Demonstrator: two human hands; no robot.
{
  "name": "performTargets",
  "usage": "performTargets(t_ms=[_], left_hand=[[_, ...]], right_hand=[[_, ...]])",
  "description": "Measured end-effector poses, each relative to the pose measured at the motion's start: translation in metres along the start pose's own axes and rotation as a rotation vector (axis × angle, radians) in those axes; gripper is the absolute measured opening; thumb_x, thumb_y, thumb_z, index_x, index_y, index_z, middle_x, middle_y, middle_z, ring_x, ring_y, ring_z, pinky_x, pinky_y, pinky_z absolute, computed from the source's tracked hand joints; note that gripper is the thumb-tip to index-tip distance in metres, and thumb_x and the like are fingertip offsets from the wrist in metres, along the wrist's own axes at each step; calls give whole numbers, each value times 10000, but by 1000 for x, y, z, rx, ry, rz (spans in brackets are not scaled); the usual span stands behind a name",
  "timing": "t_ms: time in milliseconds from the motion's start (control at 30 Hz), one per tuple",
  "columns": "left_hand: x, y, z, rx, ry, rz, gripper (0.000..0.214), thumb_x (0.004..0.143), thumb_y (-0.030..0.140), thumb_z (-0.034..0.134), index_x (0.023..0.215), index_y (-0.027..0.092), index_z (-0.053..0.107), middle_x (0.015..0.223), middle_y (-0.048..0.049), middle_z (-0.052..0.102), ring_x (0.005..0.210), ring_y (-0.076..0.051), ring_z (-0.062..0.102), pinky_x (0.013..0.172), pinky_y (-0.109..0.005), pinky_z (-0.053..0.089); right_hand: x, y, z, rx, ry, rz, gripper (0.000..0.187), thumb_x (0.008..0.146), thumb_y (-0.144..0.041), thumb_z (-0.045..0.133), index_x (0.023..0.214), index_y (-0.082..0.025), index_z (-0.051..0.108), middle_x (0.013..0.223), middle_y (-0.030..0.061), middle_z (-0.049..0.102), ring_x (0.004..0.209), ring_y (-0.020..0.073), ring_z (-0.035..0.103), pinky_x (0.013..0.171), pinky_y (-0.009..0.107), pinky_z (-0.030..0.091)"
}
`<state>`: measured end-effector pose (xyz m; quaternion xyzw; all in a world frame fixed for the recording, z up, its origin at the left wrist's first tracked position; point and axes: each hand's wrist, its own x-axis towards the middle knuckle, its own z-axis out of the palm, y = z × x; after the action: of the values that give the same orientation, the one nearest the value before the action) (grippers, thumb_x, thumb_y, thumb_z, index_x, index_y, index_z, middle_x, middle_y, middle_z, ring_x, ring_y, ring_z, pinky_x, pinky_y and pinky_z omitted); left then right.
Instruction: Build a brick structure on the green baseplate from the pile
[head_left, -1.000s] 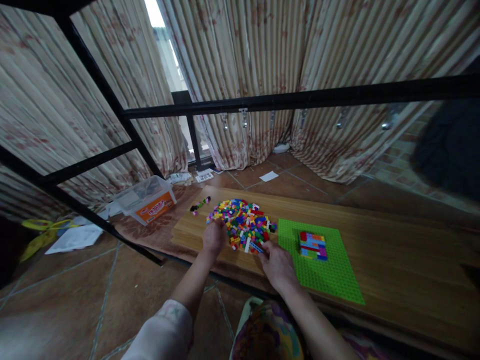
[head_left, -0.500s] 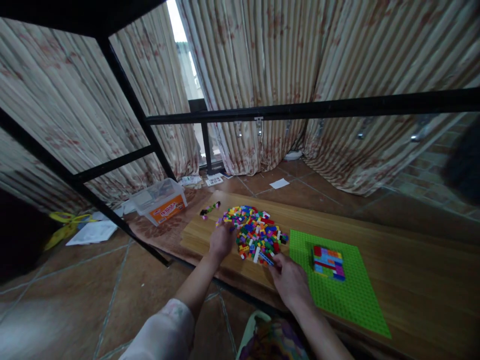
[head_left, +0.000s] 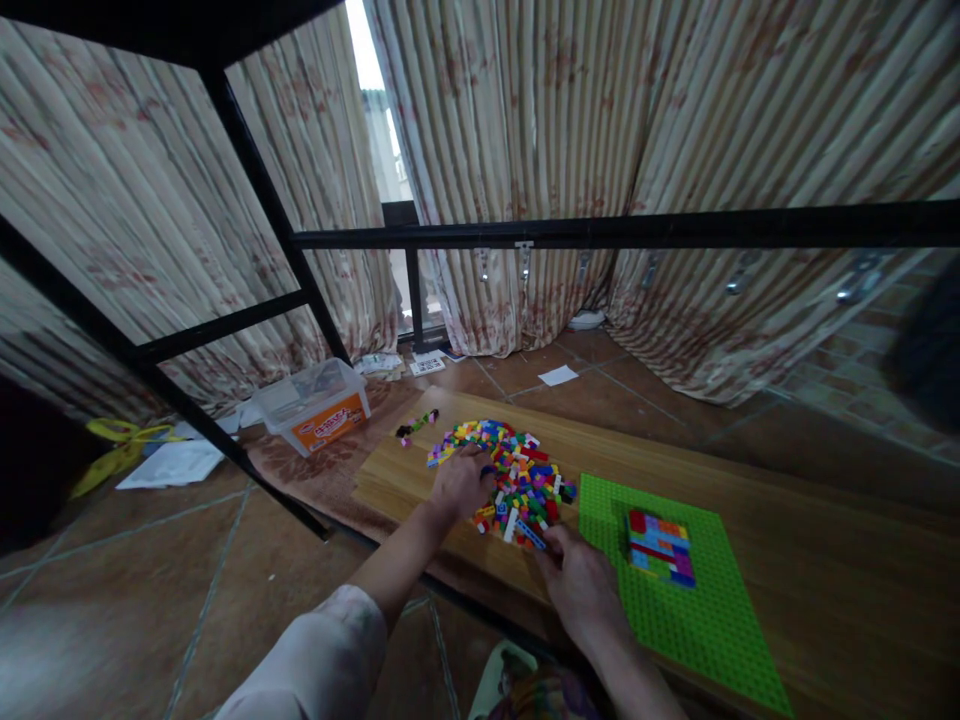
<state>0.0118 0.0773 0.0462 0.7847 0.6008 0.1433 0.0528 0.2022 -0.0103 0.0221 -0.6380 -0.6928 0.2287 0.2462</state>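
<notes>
At the wooden board, head view: one camera looks down past a black metal frame [head_left: 637, 232] at two bare hands working over a pile of bricks.

Left hand [head_left: 461, 483]: palm down on the left edge of the pile, fingers curled and resting on the bricks. They are partly closed, but the back of the hand hides whether any brick is held, so I cannot tell.

Right hand [head_left: 581, 585]: at the near edge of the pile, fingers bent and half closed, just beside or touching a long blue-and-white brick [head_left: 530, 534]. I cannot tell whether they have hold of it.

Pile of bricks [head_left: 521, 480]: small plastic bricks in many colours, heaped loosely on the wooden board [head_left: 401, 490], between the left hand and the green baseplate.

Short row of bricks [head_left: 418, 426]: lies apart from the pile, near the board's far left corner.

Green baseplate [head_left: 712, 610]: lies flat on the board to the right of the pile, with a flat patch of built bricks [head_left: 660, 548] in red, blue, purple and orange on it.

Beyond the board: a clear plastic storage box [head_left: 313, 405] with an orange label stands on a brown patterned mat [head_left: 300, 472]. White paper [head_left: 174, 465] and a yellow object [head_left: 124, 452] lie on the tiled floor [head_left: 142, 580], below floral curtains [head_left: 510, 130].

Near the camera: a pale sleeve [head_left: 315, 660] covers the left forearm.
</notes>
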Motion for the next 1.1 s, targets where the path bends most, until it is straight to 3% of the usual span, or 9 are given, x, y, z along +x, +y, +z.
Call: performTargets(t_ms=[133, 300, 600, 900, 1100], left_hand=[[4, -1, -5, 29, 0, -22, 279, 772, 168, 550, 1016, 203, 681, 1103, -71, 648, 1048, -216, 593, 971, -315, 451], [24, 14, 1, 44, -32, -42, 355, 808, 244, 541, 1150, 219, 632, 1139, -74, 649, 1102, -208, 582, 1000, -309, 433], [43, 25, 7, 56, -115, -111, 279, 796, 283, 581, 1041, 184, 670, 1004, -120, 690, 992, -248, 644, 896, -340, 488], [41, 15, 4, 31, -121, -91, 242, 798, 280, 626, 1001, 149, 619, 1039, -139, 675, 1052, -251, 612, 911, -315, 461], [37, 14, 2, -7, -93, -102, 199, 800, 289, 622, 944, 152, 605, 940, -126, 682, 953, -259, 641, 851, -347, 479]], right_hand=[[0, 0, -1, -4, -12, 14, 106, 834, -161, 543, 883, -205, 626, 866, 39, 720, 806, 200, 681, 681, 266, 422], [1, 0, 0, 18, -16, 19, 96, 833, -165, 543, 880, -201, 618, 886, 38, 714, 816, 192, 676, 701, 266, 430], [1, -2, -5, 63, 35, -11, 117, 812, -143, 556, 877, -197, 635, 833, 38, 716, 774, 185, 681, 679, 257, 438], [5, -3, -12, 3, 24, 35, 111, 807, -145, 545, 846, -208, 627, 797, 30, 708, 768, 201, 670, 684, 271, 428], [9, -1, -11, -21, 36, 32, 120, 818, -172, 529, 863, -192, 639, 845, 54, 708, 791, 205, 666, 700, 275, 426]])
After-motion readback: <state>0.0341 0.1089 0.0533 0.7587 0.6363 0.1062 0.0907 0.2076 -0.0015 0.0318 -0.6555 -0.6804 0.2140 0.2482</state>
